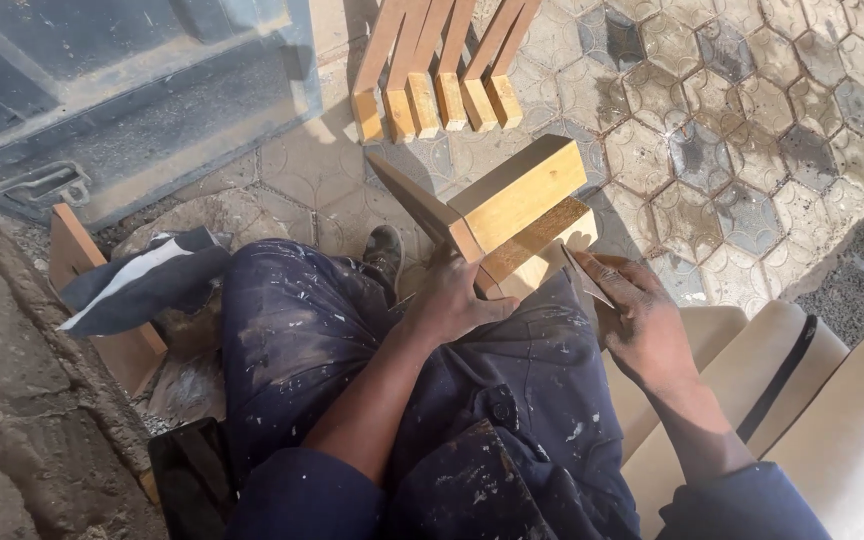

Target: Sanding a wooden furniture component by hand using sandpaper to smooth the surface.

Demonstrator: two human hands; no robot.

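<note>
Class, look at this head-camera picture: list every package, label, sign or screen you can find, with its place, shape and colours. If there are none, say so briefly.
None in view: no package, label, sign or screen shows.
What is there instead: pale yellow wooden blocks joined at an angle held on the lap by the left hand, with the right hand beside them.
Row of tan wooden slats standing on the grey hexagon-tiled floor.

No packages, labels, signs or screens are visible anywhere in the head view at this moment of the recording.
</note>
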